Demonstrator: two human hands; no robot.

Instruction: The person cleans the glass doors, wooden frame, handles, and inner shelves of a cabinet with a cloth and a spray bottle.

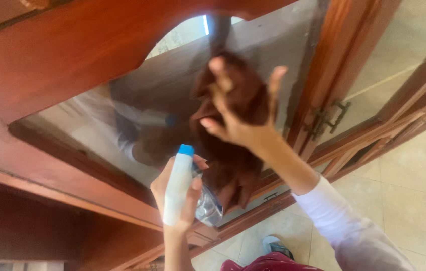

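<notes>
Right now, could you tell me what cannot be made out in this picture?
- Brown cloth: blurred; the right hand covers part of it.
- Spray bottle: the left hand hides its middle.
- Behind the glass door: reflections obscure it.
- Shoe: partly hidden by clothing.

The glass pane (122, 115) fills the middle of the frame, set in the wooden door frame (62, 50) that runs across the upper left and lower left. The right hand (238, 115) lies flat against the pane at centre, pressing a cloth (233, 165) that hangs below it. The left hand (177, 193) sits lower centre, before the pane, wrapped around a spray bottle (178, 185). A hinge (328, 118) sits right of the pane. The tiled floor (413, 175) lies at lower right, a shoe (275, 246) at bottom centre.
</notes>
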